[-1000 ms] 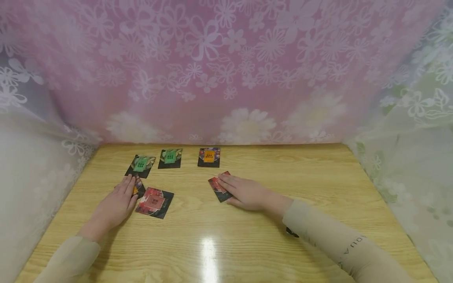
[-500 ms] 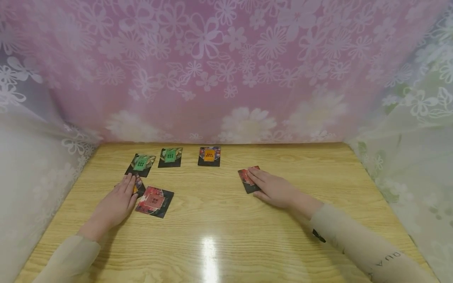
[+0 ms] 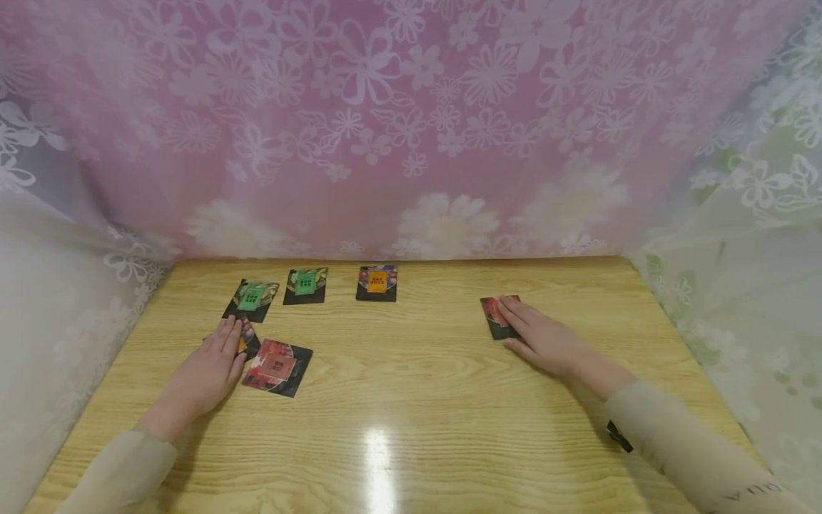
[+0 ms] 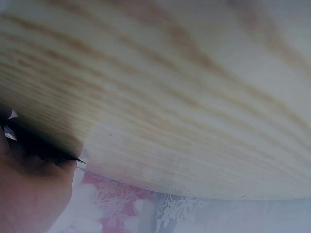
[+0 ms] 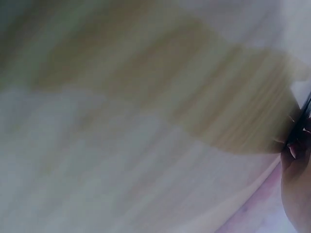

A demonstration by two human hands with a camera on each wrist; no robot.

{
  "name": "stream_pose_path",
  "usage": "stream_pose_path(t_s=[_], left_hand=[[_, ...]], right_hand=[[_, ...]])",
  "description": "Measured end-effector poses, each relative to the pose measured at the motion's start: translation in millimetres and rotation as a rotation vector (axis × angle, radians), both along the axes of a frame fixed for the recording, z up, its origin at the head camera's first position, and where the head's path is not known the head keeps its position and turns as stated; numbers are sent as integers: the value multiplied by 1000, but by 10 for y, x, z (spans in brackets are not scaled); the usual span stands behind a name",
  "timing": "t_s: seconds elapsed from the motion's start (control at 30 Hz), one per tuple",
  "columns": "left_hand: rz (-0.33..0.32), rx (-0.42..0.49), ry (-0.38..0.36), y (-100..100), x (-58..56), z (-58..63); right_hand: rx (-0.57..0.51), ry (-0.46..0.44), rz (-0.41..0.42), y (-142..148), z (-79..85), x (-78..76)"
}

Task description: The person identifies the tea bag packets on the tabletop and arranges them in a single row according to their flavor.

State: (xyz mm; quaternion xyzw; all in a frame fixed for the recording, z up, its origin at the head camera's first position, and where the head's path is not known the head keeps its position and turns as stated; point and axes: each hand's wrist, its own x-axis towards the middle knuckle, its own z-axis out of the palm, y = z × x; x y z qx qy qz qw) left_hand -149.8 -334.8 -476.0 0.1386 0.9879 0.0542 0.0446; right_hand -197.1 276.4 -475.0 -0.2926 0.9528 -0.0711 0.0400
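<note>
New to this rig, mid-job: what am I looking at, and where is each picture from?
No machine: these are a person's bare hands. The wide picture is from a camera on the head; the two blurry ones are from the wrists and show mostly tabletop. On the wood-grain table lie six flat packets. Toward the far edge are the left green packet, right green packet and far orange packet; nearer lies the left red packet. The left hand rests on the near orange packet, the right hand on the right red packet. Neither grips anything.
</note>
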Motion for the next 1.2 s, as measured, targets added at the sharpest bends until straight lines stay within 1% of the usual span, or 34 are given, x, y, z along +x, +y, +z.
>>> stream_pose_path(t_s=[0.2,0.43,0.77,0.97,1.2], left_hand=[[-2,2,10,-13,-11,-25],[-4,-7,23,-18,-23,-47],[0,-4,20,-21,-12,-52],[-1,-13,26,-23,-8,-47],[-3,-10,19,-19,-8,-51]], right_hand=[[-14,-14,-66,300,23,33],[-22,-8,-108,593,19,59],[-35,-6,-144,828,54,131],[-33,25,-157,972,32,166],[-17,22,-168,1064,16,178]])
